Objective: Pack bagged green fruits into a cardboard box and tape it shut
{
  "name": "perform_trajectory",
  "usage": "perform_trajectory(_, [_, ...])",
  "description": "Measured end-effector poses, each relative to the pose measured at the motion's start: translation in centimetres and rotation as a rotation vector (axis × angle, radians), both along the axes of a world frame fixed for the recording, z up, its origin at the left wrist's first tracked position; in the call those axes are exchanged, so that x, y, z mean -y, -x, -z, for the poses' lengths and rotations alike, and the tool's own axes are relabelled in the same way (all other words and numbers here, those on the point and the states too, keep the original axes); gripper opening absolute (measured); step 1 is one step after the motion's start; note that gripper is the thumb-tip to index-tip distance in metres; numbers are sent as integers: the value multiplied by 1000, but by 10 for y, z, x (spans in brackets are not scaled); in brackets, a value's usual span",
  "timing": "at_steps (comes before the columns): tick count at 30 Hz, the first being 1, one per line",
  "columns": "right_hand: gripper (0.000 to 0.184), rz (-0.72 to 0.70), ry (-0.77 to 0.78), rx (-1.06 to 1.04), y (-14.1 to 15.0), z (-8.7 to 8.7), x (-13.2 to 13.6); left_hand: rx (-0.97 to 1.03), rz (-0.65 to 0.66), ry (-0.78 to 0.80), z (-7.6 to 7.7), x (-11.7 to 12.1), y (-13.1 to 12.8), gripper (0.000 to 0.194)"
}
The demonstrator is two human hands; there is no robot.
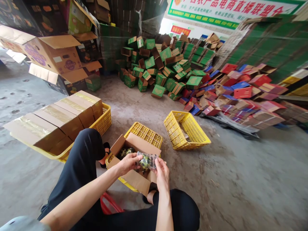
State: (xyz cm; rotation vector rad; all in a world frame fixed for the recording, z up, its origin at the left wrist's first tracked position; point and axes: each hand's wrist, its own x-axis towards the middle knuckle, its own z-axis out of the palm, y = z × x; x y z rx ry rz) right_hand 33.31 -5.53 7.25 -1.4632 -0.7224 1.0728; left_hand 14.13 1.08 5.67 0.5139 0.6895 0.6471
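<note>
My left hand (130, 163) pinches one end of a clear, dark-printed plastic packet (147, 161) with something green and round in it. At the packet's other end, the fingers of my right hand (162, 173) are closed on it. Both hands hold it stretched sideways above an open cardboard box (138, 180) with its flaps spread. Inside the box lie several similar green packets (126, 152), partly hidden by my hands and the flaps. The box rests on a yellow plastic crate (145, 134) between my legs.
Taped cardboard boxes (57, 114) fill a long yellow crate (106, 119) on my left. Another yellow crate (186, 131) stands to the right. Farther back are heaps of green boxes (158, 91) and red and blue boxes (243, 93). Larger cartons (53, 54) stack up at left.
</note>
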Motion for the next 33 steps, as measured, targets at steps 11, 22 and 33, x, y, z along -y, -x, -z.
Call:
perform_trajectory(11, [43,-223,-152,137,5,-19,3,-32,-33,154,2,-3,-2,38])
perform_trajectory(22, [50,-47,-46,261,-4,-1,0,25,41,172,-9,4,2,50])
perform_trajectory(33, [53,-30,1,343,-12,8,1,-28,-14,-226,-18,9,-2,81])
